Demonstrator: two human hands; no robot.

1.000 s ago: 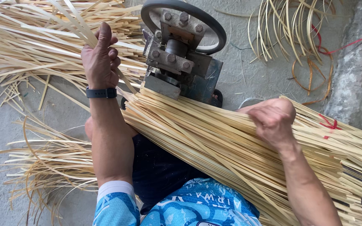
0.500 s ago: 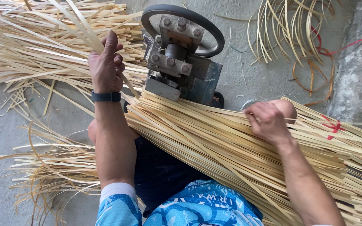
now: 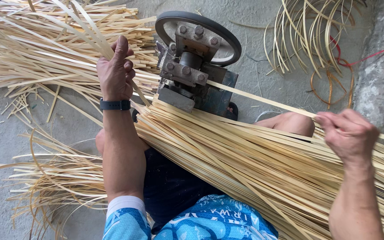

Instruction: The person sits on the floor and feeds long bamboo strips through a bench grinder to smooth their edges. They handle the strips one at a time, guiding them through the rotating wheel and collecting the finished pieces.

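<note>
Grip, right hand (image 3: 350,133): pinched one bamboo strip (image 3: 263,98) leading out of the metal machine (image 3: 196,73).
Grip, left hand (image 3: 114,71): clenched around thin strips (image 3: 78,22) beyond the machine.
Bundle (image 3: 245,164): lay across the lap.
Pile (image 3: 36,53): on the concrete floor (image 3: 5,129), left.

Pale yellow bamboo strips (image 3: 245,155); dark grey metal machine (image 3: 194,66) w/ blackish wheel rim; black wristband (image 3: 115,105); blue patterned shirt (image 3: 210,222), white cuff; red cord (image 3: 370,55); grey floor (image 3: 254,75).
</note>
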